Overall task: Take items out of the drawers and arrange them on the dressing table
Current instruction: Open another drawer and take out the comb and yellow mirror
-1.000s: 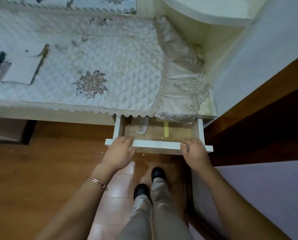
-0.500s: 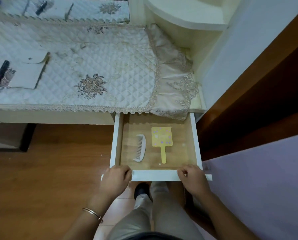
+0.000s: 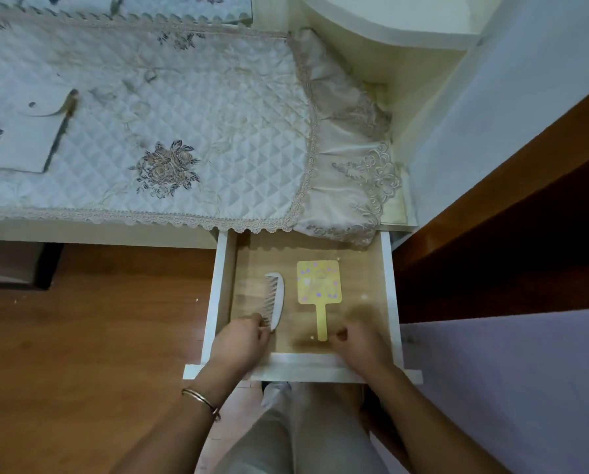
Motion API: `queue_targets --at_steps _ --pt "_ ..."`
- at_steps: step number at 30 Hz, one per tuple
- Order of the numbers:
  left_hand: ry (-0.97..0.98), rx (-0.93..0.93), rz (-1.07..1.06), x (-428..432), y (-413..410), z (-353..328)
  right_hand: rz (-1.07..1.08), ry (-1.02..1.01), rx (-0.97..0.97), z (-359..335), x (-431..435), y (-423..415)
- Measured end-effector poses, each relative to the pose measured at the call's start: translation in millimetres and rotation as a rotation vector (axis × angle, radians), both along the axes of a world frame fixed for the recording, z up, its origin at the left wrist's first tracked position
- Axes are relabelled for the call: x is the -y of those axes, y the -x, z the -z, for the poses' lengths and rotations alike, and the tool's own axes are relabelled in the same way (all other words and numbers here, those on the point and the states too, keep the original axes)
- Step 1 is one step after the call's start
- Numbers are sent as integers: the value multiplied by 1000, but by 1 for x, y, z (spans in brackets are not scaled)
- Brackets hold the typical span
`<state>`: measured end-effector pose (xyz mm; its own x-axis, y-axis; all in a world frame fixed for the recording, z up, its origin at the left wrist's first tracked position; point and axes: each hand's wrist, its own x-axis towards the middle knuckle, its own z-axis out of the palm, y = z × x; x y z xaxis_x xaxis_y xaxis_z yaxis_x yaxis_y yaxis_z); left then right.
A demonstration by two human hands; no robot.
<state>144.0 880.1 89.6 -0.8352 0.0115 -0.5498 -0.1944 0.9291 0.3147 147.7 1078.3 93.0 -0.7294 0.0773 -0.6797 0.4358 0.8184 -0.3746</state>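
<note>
Fingers [image 3: 257,325] of the left hand [image 3: 240,345] touched the white comb [image 3: 276,302]; whether they gripped it was unclear. Right hand [image 3: 363,342] curled beside the yellow mirror [image 3: 318,283] in the open drawer [image 3: 387,285]. Beyond lay the quilted table [image 3: 183,107], above a wooden floor [image 3: 81,336].

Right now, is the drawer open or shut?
Open. The drawer is pulled well out from under the dressing table, showing a white comb and a yellow hand mirror lying on its floor.
</note>
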Motion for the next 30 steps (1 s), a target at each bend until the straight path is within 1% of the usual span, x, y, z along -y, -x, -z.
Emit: queue_targets --at_steps 1,3,5,8,13,16,19,21,26,28,30 --pt "-37 23 -58 -4 9 7 62 48 -10 6 4 10" --pt "-71 56 -155 -14 24 20 204 81 -3 20 10 25" --pt "-57 56 -218 -22 33 32 292 95 18 33 14 32" --pt "-36 75 -321 -30 39 43 310 -2 43 48 21 36" --pt "-163 114 -479 -29 42 50 321 -51 40 60 33 38" --pt "-182 105 -452 -25 39 50 351 -53 45 61 36 39" --pt "-236 99 -497 -22 36 48 424 -34 27 64 38 37" --pt "-236 92 -498 -19 34 46 463 0 19 60 39 36" --pt "-282 72 -406 -12 35 32 658 332 64 42 35 33" --pt "-303 50 -352 -8 37 20 680 396 52 35 31 29" --pt "-322 10 -312 -3 40 5 634 429 37 27 24 25"
